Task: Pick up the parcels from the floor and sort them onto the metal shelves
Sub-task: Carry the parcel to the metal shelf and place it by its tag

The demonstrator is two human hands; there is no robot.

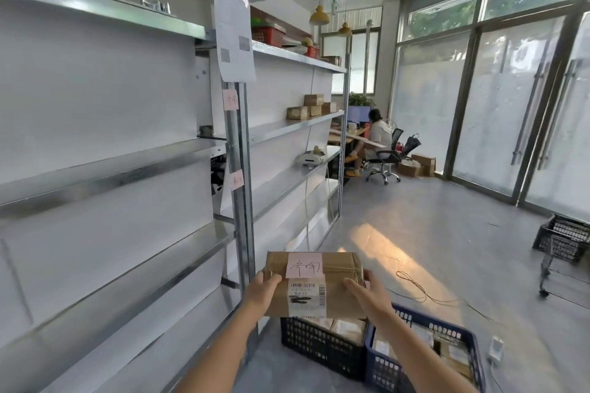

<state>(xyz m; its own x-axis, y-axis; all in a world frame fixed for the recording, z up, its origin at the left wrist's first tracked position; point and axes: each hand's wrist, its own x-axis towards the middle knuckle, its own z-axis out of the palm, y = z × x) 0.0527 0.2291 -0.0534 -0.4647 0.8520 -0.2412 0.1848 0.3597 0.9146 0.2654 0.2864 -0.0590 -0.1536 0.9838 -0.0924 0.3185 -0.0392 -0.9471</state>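
I hold a brown cardboard parcel (338,268) with a pink handwritten note and a white barcode label in front of me, above the crates. My left hand (263,292) grips its left end and my right hand (367,293) grips its right end. The metal shelves (127,166) run along the left wall, their near tiers bare. A pink note (230,99) is stuck on the shelf upright (238,188), with a second one lower down. Several small brown boxes (308,107) sit on a farther shelf tier.
On the floor below the parcel stand a black crate (319,344) and a blue crate (424,357), both with parcels inside. A wire basket cart (563,242) is at the right. A cable (421,292) lies on the floor. A seated person (378,137) works at a far desk.
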